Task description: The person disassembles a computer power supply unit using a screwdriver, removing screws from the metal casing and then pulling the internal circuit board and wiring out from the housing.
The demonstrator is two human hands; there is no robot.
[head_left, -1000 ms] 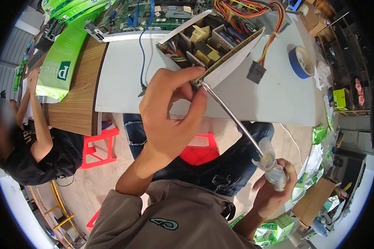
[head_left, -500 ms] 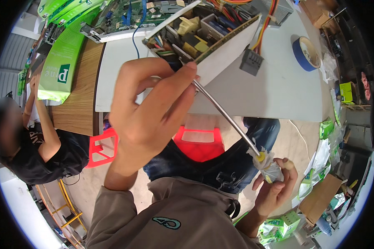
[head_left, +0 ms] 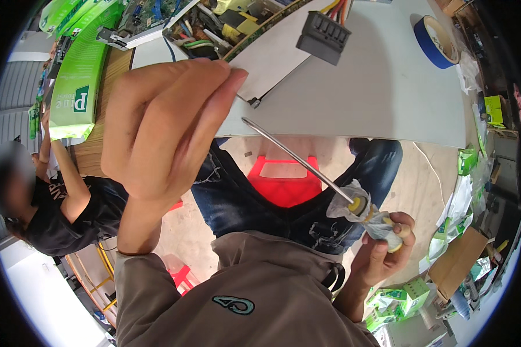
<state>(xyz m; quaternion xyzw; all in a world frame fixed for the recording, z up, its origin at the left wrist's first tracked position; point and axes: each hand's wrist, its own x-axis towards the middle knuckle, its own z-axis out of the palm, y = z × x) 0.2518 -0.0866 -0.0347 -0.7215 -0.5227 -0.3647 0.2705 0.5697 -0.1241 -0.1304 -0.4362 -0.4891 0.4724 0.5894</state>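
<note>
White tabletop [head_left: 382, 87] fills the upper part of the head view, its near edge curving above the person's knees in blue jeans [head_left: 237, 196], and a red plastic stool [head_left: 285, 182] shows between the legs on the pale floor.

On the table lie an opened electronic unit [head_left: 226, 26] with yellow parts and coloured wires, a grey plug block [head_left: 323, 37] beside it, and a roll of blue tape [head_left: 437, 34] well off to the right. Green packets [head_left: 75, 75] sit on a wooden surface at the left, and another person in a black shirt [head_left: 69, 214] sits low on that side.

The left hand [head_left: 162, 127] is raised close to the camera, fingers drawn together with the tips pinched at the edge of the table; whether anything small sits between them I cannot tell.

The right hand [head_left: 382, 254] is low over the lap, closed around the handle of a screwdriver [head_left: 301, 162], which is wrapped in a pale cloth [head_left: 353, 208]. The thin metal shaft slants up and to the left, its tip just beside the table edge, near the left fingertips but apart from them.
</note>
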